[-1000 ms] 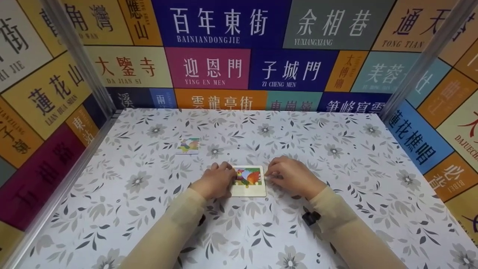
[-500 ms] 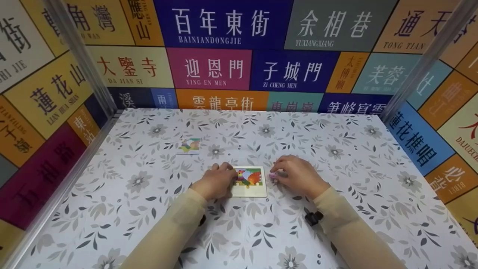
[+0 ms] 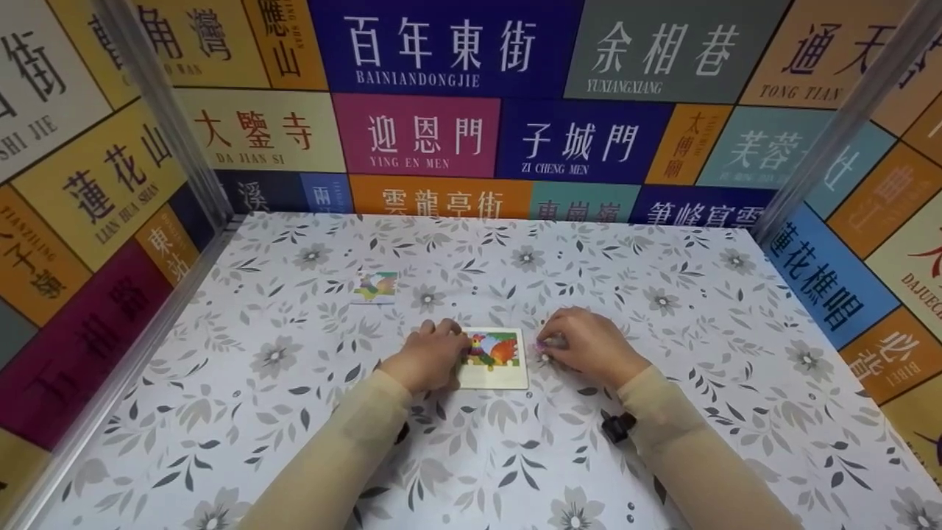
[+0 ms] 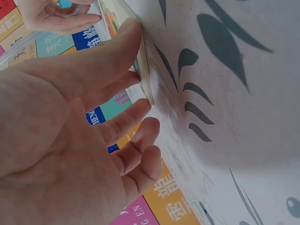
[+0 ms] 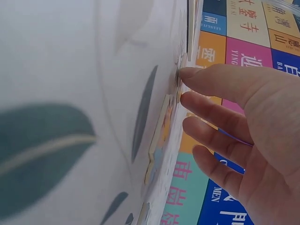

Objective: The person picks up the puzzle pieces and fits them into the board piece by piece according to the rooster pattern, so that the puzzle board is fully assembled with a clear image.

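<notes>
A cream puzzle tray (image 3: pixel 491 379) lies mid-table, with a colourful bird picture (image 3: pixel 494 349) partly put together in it. My left hand (image 3: pixel 430 355) grips the tray's left end. In the left wrist view its thumb (image 4: pixel 126 40) is on the near side of the tray and the fingertips meet the far side. To the right of the tray, my right hand (image 3: pixel 589 344) pinches a small purplish puzzle piece (image 3: pixel 542 344) between thumb and forefinger, low over the table. The right wrist view shows another loose puzzle piece (image 5: pixel 161 131) flat under that hand, which mostly hides it from the head view.
A small square bird picture (image 3: pixel 376 287) in similar colours lies farther back on the left. The table has a white leaf-and-flower cover (image 3: pixel 471 258). Printed panels (image 3: pixel 434 136) stand behind and on both sides, with clear posts (image 3: pixel 846 125) at the corners.
From the tray's right edge, my right hand has moved slightly right to a purplish piece, which has come into view at its fingertips. The left hand stays on the tray.
</notes>
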A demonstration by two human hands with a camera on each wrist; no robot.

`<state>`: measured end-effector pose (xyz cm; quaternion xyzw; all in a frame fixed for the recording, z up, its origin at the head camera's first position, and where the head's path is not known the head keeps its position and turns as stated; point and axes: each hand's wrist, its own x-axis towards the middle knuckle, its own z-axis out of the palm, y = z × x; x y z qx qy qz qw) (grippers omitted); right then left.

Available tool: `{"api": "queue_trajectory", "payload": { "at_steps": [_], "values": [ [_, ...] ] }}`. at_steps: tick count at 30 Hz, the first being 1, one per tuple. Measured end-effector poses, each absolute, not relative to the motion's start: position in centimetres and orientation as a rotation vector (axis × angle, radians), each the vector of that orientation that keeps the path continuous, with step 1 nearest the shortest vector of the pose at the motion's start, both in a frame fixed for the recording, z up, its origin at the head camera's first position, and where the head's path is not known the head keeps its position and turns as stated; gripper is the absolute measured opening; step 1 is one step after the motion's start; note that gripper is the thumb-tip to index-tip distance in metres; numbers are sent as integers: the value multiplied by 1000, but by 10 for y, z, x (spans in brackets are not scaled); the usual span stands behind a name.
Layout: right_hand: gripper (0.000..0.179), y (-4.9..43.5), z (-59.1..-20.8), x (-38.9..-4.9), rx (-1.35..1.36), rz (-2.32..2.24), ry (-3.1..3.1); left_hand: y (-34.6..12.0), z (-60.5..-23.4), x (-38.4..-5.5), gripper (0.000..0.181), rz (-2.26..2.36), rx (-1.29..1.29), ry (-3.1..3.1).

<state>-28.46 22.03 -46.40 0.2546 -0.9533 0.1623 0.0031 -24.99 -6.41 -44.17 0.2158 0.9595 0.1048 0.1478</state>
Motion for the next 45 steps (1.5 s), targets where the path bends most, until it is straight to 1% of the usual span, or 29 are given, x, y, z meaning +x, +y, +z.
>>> {"api": "queue_trajectory", "payload": {
  "at_steps": [7, 10, 16, 27, 35, 45],
  "values": [
    [11, 221, -465, -285, 843, 488, -2924, -66, -440, -247, 46, 322, 679, 2803],
    [11, 221, -465, -285, 830, 501, -2947, -66, -441, -247, 48, 324, 668, 2796],
    [6, 223, -463, -284, 780, 528, -2978, -66, -442, -250, 52, 329, 631, 2768],
    [9, 221, -463, -278, 769, 545, -2971, -66, -445, -254, 60, 323, 600, 2769],
    [8, 213, -462, -268, 900, 545, -2880, -67, -449, -254, 69, 373, 602, 2781],
    [8, 196, -462, -264, 994, 577, -2826, -71, -448, -255, 71, 441, 612, 2745]
  ]
}}
